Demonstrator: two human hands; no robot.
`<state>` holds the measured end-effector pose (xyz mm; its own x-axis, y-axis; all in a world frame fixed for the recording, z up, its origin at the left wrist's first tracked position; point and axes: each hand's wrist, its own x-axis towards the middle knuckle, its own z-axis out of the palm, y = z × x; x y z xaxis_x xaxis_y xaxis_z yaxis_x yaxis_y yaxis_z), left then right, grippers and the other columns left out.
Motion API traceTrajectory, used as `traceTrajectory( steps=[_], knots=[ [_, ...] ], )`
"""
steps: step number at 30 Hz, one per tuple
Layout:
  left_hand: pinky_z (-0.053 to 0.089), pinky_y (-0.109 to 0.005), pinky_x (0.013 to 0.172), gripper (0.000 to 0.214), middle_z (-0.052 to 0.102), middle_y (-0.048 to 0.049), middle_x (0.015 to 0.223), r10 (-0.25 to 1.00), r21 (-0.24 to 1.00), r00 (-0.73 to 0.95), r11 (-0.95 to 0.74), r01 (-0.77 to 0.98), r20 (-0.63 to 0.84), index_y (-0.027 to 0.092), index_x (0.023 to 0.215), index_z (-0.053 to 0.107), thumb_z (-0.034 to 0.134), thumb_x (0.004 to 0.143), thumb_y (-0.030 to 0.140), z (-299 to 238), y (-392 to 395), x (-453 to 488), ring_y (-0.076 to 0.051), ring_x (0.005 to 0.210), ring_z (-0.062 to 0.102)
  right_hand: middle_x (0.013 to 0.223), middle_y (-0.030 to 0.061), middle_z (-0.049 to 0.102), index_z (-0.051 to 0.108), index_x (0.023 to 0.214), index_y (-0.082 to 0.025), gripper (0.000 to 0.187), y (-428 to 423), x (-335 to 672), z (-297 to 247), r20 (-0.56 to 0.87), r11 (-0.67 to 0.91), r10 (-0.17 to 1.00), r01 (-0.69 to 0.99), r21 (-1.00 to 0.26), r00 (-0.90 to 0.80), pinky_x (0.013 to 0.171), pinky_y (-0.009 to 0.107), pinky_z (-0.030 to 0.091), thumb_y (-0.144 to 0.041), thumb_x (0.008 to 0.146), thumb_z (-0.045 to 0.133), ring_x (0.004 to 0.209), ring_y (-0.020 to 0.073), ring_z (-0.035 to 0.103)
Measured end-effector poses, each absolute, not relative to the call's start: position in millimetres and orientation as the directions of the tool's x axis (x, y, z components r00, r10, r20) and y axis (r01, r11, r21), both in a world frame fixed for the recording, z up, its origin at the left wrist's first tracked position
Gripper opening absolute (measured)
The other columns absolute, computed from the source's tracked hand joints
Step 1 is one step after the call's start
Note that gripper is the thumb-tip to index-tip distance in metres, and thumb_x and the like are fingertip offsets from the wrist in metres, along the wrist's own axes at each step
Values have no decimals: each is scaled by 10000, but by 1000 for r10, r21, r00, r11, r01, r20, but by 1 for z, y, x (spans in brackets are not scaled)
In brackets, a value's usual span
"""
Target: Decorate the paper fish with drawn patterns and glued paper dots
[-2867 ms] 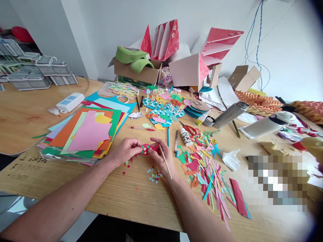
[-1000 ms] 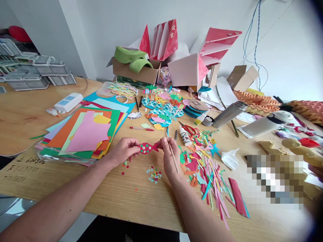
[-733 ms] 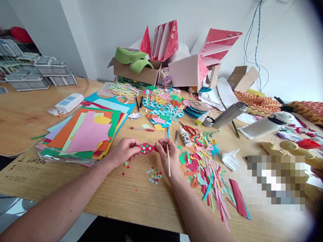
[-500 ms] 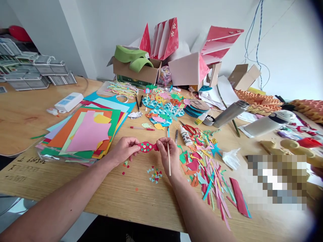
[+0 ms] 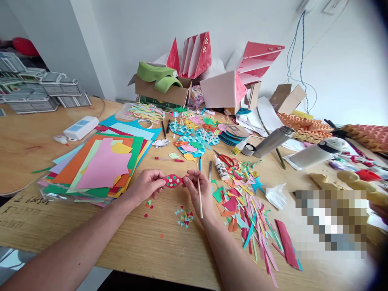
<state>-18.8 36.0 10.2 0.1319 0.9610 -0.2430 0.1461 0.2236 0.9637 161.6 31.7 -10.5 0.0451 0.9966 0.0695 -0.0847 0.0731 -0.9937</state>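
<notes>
Between my two hands, a little above the table, is a red paper fish (image 5: 172,181) with green and pale dots. My left hand (image 5: 149,184) pinches its left end. The fingers of my right hand (image 5: 198,188) close on its right end and also keep a thin wooden stick (image 5: 200,198) that points down toward my wrist. Below the hands lie a small heap of tiny paper triangles (image 5: 185,218) and a few paper dots (image 5: 146,216).
Coloured paper sheets (image 5: 103,165) are stacked at left. To the right are a white glue bottle (image 5: 222,169), red-handled scissors (image 5: 226,159), paper scraps (image 5: 242,202) and a steel flask (image 5: 274,141). Decorated blue discs (image 5: 194,133) with paper fish lie behind; a cardboard box (image 5: 163,95) stands further back.
The view has tilted up slightly and shifted, so things sit a little lower and further left. Both hands still hold the red fish, now turned slightly.
</notes>
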Motion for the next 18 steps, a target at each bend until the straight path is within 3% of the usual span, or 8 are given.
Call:
traceTrajectory(
  steps=[7, 13, 18],
  knots=[
    [420, -189, 346, 236, 587, 13, 574, 963, 964, 120, 224, 143, -242, 171, 656, 589, 647, 589, 391, 11, 36, -18, -119, 523, 525, 698, -26, 628, 573, 979, -197, 367, 30, 161, -9, 53, 54, 999, -118, -992, 10, 650, 291, 474, -436, 760, 744, 654, 152, 618],
    [419, -192, 352, 233, 588, 11, 589, 964, 967, 127, 213, 141, -231, 173, 662, 602, 657, 605, 393, 11, 35, -18, -124, 532, 531, 661, -52, 564, 592, 1026, -195, 349, 28, 161, -9, 67, 65, 997, -66, -996, -28, 561, 253, 384, -347, 752, 746, 584, 118, 513],
    [416, -194, 351, 225, 585, 11, 588, 965, 968, 126, 210, 139, -228, 177, 659, 601, 651, 609, 390, 9, 36, -19, -128, 533, 534, 680, -36, 594, 589, 1041, -201, 336, 29, 162, -12, 86, 82, 996, -88, -993, -35, 641, 284, 440, -404, 798, 701, 651, 147, 580]
  ],
)
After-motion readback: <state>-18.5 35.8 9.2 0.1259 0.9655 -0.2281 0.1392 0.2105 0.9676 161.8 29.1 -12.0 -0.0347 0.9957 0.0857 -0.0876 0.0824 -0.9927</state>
